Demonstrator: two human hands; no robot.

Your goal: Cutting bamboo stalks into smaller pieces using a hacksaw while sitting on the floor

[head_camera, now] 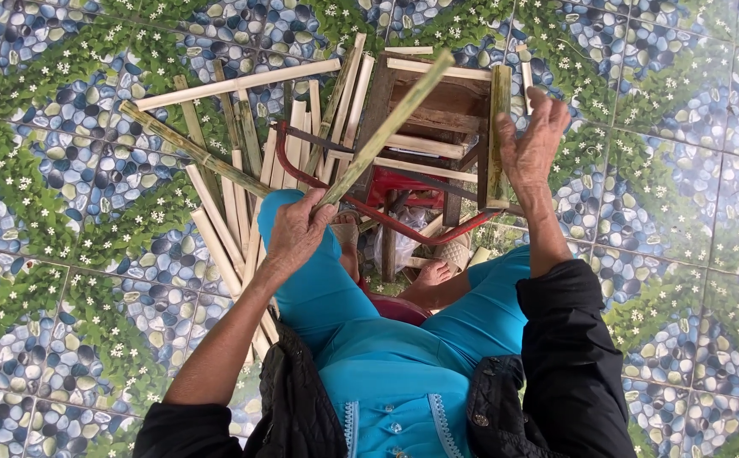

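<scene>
My left hand grips the near end of a long split bamboo strip that slants up to the right over a low wooden stool. My right hand rests on a thick green bamboo piece standing upright along the stool's right side, fingers spread over its top. A red-framed hacksaw lies between the hands, across my knees in turquoise trousers.
Several cut bamboo strips lie piled on the floor to the left of the stool. The floor is tiled with a pebble and green-leaf pattern. My bare foot sits under the stool.
</scene>
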